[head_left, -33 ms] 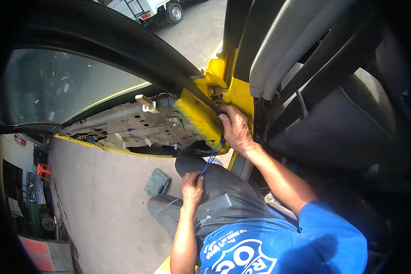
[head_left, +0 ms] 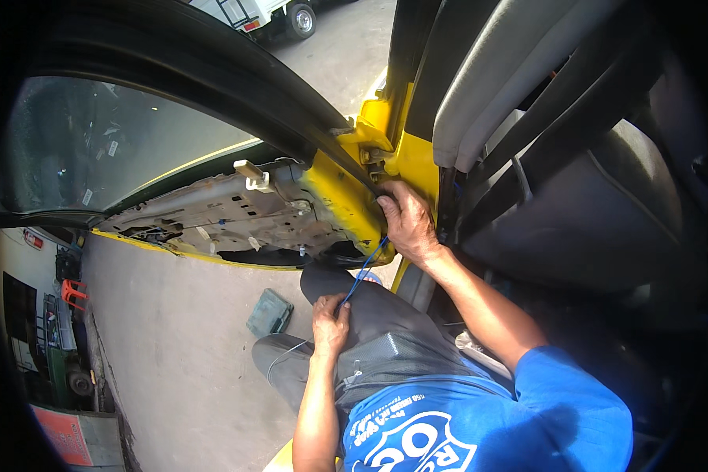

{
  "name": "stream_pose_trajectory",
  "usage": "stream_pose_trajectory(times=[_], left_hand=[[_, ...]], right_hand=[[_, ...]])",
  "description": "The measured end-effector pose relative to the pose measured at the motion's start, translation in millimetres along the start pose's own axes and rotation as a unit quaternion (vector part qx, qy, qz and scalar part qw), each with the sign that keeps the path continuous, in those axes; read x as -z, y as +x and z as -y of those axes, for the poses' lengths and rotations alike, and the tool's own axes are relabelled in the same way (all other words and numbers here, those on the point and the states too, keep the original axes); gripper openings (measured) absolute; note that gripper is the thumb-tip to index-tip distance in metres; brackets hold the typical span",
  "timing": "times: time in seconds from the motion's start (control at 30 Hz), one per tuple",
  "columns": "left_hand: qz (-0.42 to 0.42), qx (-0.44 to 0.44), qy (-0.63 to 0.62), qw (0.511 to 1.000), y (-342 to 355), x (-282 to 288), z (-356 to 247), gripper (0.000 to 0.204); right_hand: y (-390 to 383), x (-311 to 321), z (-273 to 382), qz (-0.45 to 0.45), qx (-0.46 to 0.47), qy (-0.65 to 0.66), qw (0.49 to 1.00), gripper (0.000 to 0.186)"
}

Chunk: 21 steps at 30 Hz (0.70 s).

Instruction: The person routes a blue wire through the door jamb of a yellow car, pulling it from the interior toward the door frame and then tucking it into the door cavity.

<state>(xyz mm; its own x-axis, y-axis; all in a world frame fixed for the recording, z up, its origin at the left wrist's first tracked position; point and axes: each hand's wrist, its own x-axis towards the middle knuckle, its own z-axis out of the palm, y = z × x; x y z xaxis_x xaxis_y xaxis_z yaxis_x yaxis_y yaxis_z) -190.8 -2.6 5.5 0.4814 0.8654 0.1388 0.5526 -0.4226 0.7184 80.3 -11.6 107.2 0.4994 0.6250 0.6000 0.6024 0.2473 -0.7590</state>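
Note:
The fingers of my left hand [head_left: 330,324] are closed on a thin blue wire [head_left: 361,274] above my lap. From there the wire runs up, seemingly doubled, to the yellow end of an open car door [head_left: 334,197]. My right hand [head_left: 411,224] is at that end of the door, beside the hinge area; its fingers curl in, and what they hold is hidden. The door's inner trim is off, baring grey metal [head_left: 248,206] with holes. A tan-and-white handle-like piece [head_left: 252,175] sticks up from it. A thin pale wire [head_left: 287,355] trails from my left hand over my leg.
A green case [head_left: 270,313] lies on the concrete floor to the left of my legs. Grey-and-black car interior parts [head_left: 480,86] stand close on the right. Farther off are an orange chair [head_left: 75,293] and a white vehicle [head_left: 271,9].
Both hands keep their places and their hold. Only the view has shifted very slightly.

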Motion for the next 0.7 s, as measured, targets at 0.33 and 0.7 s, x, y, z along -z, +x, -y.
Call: stream_pose_trajectory(times=[0.33, 0.7], left_hand=[[0.0, -0.004, -0.03, 1.0, 7, -1, 5, 0.022], [0.033, 0.028, -0.057, 0.997, 16, -1, 9, 0.021]], right_hand=[[-6, 2, 7, 0.06, -0.001, 0.017, 0.998, 0.029], [-35, -15, -5, 0.031, -0.019, 0.044, 0.998, 0.048]])
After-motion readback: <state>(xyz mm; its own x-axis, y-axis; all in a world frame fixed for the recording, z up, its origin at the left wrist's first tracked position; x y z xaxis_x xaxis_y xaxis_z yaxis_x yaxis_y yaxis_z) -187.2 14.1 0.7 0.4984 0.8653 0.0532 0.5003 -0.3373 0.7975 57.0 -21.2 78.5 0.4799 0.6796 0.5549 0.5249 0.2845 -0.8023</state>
